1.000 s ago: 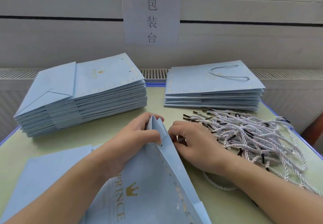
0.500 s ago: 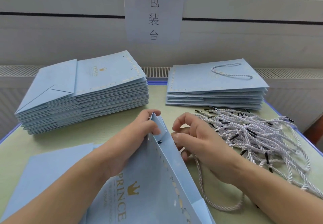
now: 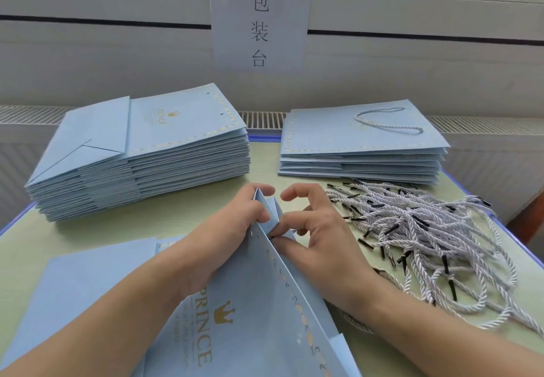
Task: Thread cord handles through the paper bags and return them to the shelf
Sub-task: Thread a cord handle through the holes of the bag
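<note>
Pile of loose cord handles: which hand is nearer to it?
Right. The right hand lies just beside the pile of cord handles, at the bag's hole; the left hand grips the bag's top farther away.

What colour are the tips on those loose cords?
Black, on twisted white cords; the head view shows it.

Bright, even daylight, soft shadows beneath the hands and stacks, no glare, sharp centre, wide-angle bowing toward nine and three o'clock

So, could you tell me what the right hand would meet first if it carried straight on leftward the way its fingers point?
Most likely the held paper bag: the right hand already has its fingertips at the bag's top edge, with the left hand just behind.
</note>
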`<state>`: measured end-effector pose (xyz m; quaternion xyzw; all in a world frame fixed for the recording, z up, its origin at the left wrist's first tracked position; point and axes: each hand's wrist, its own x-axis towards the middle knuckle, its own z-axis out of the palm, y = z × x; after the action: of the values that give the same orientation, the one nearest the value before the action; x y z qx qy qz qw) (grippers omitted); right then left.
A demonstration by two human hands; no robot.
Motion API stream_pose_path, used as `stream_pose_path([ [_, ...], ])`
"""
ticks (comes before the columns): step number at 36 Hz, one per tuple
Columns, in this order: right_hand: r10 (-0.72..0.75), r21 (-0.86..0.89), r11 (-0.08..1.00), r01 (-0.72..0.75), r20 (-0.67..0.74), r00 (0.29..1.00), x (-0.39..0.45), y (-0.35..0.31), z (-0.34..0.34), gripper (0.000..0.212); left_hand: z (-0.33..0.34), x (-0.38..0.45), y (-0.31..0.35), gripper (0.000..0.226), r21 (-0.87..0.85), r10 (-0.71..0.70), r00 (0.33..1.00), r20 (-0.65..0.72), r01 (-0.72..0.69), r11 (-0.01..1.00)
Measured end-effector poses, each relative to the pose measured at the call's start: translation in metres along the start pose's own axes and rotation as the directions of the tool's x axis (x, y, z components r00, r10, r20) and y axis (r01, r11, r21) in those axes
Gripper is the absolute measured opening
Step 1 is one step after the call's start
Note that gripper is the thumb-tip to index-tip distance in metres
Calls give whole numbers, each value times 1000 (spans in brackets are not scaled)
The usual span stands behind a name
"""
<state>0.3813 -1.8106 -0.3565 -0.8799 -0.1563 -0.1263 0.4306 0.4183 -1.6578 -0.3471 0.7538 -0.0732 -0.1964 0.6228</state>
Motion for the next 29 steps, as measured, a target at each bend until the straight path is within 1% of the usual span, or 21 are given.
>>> stream_pose_path([
  [2,-92,-67,994,88,-64,994,-2,0,0,13,0,-2,2,45,14,-11,1000,29,10,1000],
  [4,-204,-135,972,191,-91,975,-2,2,1,7,0,-1,1,45,12,-11,999,34,11,1000],
  [5,-248,-143,962,234,-94,964,-1,3,1,6,-1,1,0,48,13,-7,1000,25,6,1000],
  [6,-260,-116,961,249,-88,962,-1,4,1,3,-1,2,-1,50,8,-1,1000,17,0,1000],
  [7,-232,-42,972,230,-77,970,1,4,1,2,-2,5,-2,50,1,6,1000,8,-6,1000],
  [8,-168,79,982,171,-55,984,2,2,0,7,-2,6,-3,50,-5,9,1000,6,-9,1000],
  [9,-81,231,969,82,-12,997,2,1,-2,10,-2,9,-4,49,-2,7,1000,4,-7,1000],
  [11,57,505,858,-96,91,994,4,-1,-7,9,-2,13,-6,47,22,20,1000,-2,-20,1000],
  [12,99,580,799,-158,133,986,4,0,-10,9,-2,14,-6,48,37,33,999,-5,-33,999],
  [13,115,604,774,-192,165,980,5,0,-14,9,-3,15,-7,49,53,42,999,-8,-42,998],
  [14,119,583,786,-207,186,975,5,0,-16,10,-2,15,-7,49,70,40,999,-10,-39,997],
  [16,131,451,866,-215,212,969,7,-1,-23,16,0,12,-5,47,80,30,999,-11,-29,996],
  [18,191,279,926,-252,229,955,9,0,-32,10,1,7,-2,39,60,28,1000,-9,-27,998],
  [19,221,197,941,-274,252,942,11,2,-38,16,0,5,0,37,42,29,1000,-3,-29,999],
  [20,247,129,946,-296,298,922,12,5,-45,21,0,2,1,38,23,30,1000,5,-30,999],
  [21,267,90,944,-318,359,894,14,7,-52,23,0,-2,4,39,8,31,999,8,-31,999],
  [23,293,62,925,-376,515,806,15,6,-65,16,1,-7,7,41,-18,50,999,-7,-50,999],
  [24,306,41,917,-398,570,763,15,7,-71,13,2,-9,7,41,-23,62,998,-18,-62,998],
  [25,311,27,914,-405,592,743,15,9,-77,10,4,-9,8,40,-19,73,997,-27,-74,997],
  [27,306,55,911,-409,573,760,16,14,-89,9,7,-9,8,39,-1,85,995,-44,-85,996],
  [29,294,182,877,-444,528,797,19,17,-102,9,7,-9,7,38,8,86,995,-56,-86,996],
])
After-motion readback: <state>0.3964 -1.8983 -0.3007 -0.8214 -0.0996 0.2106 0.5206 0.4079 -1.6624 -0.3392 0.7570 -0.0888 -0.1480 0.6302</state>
